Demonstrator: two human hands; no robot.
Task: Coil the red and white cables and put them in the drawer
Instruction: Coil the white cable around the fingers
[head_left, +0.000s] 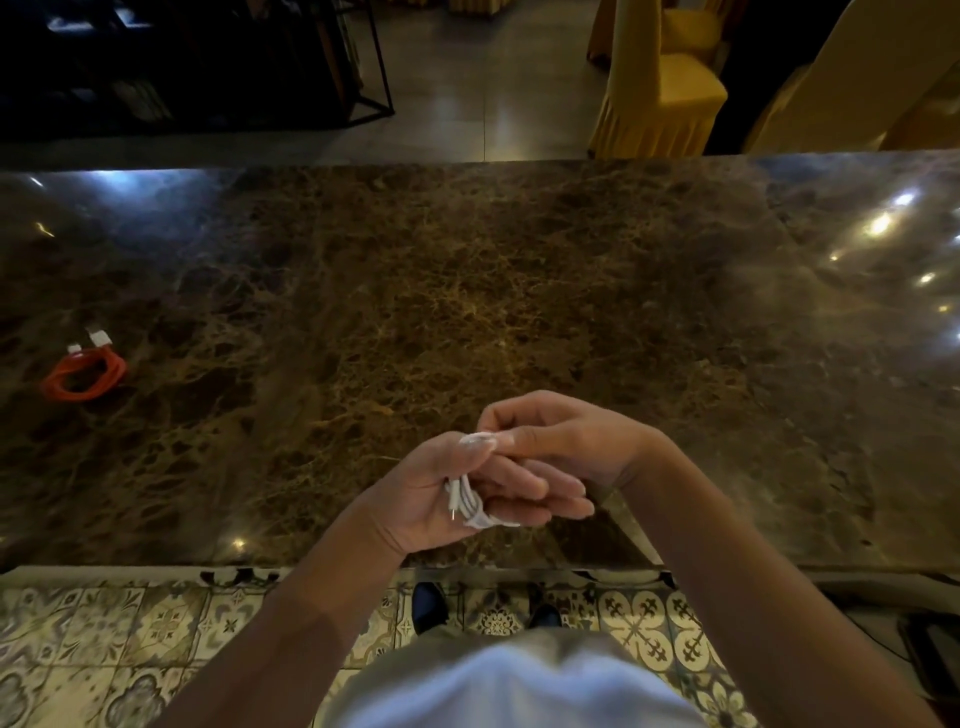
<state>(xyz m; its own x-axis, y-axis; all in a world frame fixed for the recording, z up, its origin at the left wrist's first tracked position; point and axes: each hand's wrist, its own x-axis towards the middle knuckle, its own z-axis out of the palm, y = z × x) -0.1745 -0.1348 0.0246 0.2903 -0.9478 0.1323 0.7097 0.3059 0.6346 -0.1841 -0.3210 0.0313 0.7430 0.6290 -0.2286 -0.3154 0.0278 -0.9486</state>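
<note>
Winding the white cable (470, 501) seems to be the step in hand: the left hand (441, 499) is curled around a small bundle of loops to stop them springing apart, while the right hand (556, 441) pinches the free end just above, probably to tuck it in. Well apart, at the counter's (519, 291) left side, the red cable (83, 371) lies coiled. No drawer shows.

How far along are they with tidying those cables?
About halfway, it seems. The red cable already lies coiled on the marble counter. The white cable is in hand: the left hand grips the loops while the right hand pinches the top. Neither is stowed yet, and no drawer is in view.
</note>
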